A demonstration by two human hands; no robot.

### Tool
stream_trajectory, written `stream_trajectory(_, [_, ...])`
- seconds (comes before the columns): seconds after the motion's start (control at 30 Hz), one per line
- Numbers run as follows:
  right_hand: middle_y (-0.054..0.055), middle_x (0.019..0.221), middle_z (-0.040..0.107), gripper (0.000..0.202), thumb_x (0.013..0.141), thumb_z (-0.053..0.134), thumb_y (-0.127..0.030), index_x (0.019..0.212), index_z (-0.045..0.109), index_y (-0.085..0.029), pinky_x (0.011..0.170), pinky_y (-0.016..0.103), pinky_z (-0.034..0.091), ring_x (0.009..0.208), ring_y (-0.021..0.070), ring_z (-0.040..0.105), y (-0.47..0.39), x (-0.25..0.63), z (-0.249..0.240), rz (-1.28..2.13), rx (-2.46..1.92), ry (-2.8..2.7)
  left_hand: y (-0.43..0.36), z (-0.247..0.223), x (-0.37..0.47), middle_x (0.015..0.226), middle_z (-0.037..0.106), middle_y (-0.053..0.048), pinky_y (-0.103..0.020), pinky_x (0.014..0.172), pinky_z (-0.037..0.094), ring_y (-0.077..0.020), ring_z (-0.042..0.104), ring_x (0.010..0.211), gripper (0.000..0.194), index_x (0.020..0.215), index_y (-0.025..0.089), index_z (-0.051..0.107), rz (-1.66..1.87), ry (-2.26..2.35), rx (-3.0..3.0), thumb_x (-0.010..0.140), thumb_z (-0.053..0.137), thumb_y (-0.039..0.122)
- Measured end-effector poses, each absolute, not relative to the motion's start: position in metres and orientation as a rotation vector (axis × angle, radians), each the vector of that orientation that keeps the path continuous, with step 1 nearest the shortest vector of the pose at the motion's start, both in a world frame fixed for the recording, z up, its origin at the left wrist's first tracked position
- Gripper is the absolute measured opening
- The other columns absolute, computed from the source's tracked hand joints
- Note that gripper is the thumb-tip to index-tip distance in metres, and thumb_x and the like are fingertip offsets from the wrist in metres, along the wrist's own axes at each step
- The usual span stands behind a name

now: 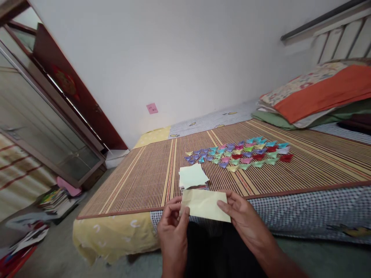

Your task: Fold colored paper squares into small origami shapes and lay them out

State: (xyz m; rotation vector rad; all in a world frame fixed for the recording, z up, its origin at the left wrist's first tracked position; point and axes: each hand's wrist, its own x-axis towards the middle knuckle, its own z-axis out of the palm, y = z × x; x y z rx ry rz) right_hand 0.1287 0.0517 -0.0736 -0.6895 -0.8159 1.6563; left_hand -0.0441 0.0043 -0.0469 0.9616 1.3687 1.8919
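Observation:
A pale yellow sheet of paper [206, 205], rectangular and lightly creased, is held up at the front edge of the bed. My left hand [174, 224] pinches its left end, thumb in front and fingers behind. At the right end, my right hand [242, 210] grips it the same way. Just beyond the sheet lies a stack of paper squares [193, 175], pale green on top. Farther back, several small folded paper shapes [246, 154] in many colours stand in rows on the striped mat [139, 173].
Pillows [321, 90] and folded bedding are piled at the bed's right end. A pink note [152, 108] is stuck to the white wall. At left are a glass-panelled door [58, 116] and books [53, 199] near the floor.

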Motion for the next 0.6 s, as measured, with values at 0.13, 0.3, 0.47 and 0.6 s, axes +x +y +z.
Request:
stream_trajectory(0.13, [0.007,0.101,0.081,0.060,0.068,0.094,-0.039,0.117,0.063,-0.025,0.081,0.040,0.060,0.089,0.0275,0.077,0.051,0.126,-0.064,1.530,-0.720,-0.758,0.006,-0.045,-0.038,0.110,0.075,-0.008,-0.026,0.080,0.057,-0.0197,0.073,0.094,0.059,0.112,0.020,0.070,1.857,1.212,0.668,0.060,0.097,0.027])
stream_trajectory(0.3, [0.008,0.096,0.081,0.049,0.069,0.093,-0.043,0.105,0.069,-0.021,0.073,0.032,0.060,0.084,0.0251,0.077,0.050,0.129,-0.062,1.468,-0.782,-0.878,0.003,-0.043,-0.031,0.096,0.077,-0.009,-0.024,0.060,0.056,-0.0180,0.072,0.080,0.041,0.087,0.014,0.071,1.521,1.029,0.437,0.061,0.097,0.031])
stream_trajectory(0.47, [0.008,0.086,0.081,0.045,0.064,0.095,-0.046,0.092,0.071,-0.019,0.065,0.029,0.058,0.075,0.0220,0.075,0.053,0.136,-0.071,1.501,-0.844,-0.871,0.001,-0.039,-0.030,0.097,0.077,-0.007,-0.021,0.058,0.053,-0.0156,0.070,0.080,0.044,0.089,0.015,0.072,1.585,1.003,0.348,0.058,0.099,0.031])
stream_trajectory(0.6, [0.006,0.080,0.080,0.046,0.064,0.095,-0.047,0.091,0.069,-0.019,0.064,0.030,0.057,0.071,0.0216,0.074,0.054,0.132,-0.076,1.561,-0.814,-0.829,0.000,-0.045,-0.024,0.100,0.077,-0.009,-0.021,0.057,0.049,-0.0142,0.066,0.077,0.038,0.096,0.015,0.075,1.514,0.980,0.580,0.069,0.093,0.034])
